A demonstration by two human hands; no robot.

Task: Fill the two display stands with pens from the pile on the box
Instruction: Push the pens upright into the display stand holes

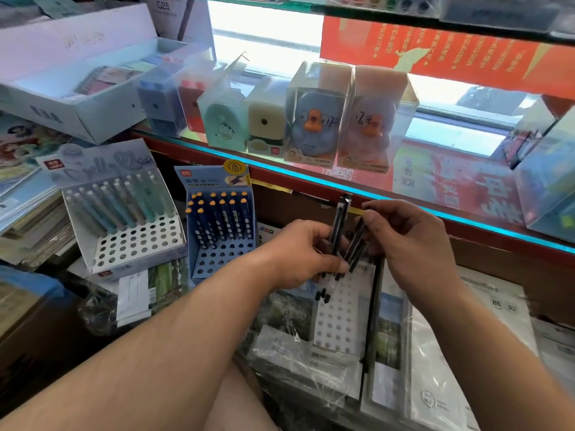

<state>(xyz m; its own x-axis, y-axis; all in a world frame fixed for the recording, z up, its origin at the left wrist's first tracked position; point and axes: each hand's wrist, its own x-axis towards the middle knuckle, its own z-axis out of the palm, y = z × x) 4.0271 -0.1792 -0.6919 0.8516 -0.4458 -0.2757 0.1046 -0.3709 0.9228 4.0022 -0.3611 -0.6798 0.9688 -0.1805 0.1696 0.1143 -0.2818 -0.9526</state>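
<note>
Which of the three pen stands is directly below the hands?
The white stand, holes mostly empty. The grey stand and blue stand, each part-filled, sit further left.

One head-worn wide-angle view, taken from above and behind the hands.
The scene is looked at forward and downward at close range. Both forearms are seen entering from the bottom edge. The left hand [298,253] and right hand [413,244] are centred with the pens [340,225] between them, and the glass shelf [311,178] is faced just beyond.

A stationery shop: boxed sharpeners [317,119] on a glass counter [342,181], pen display stands [217,225].
</note>
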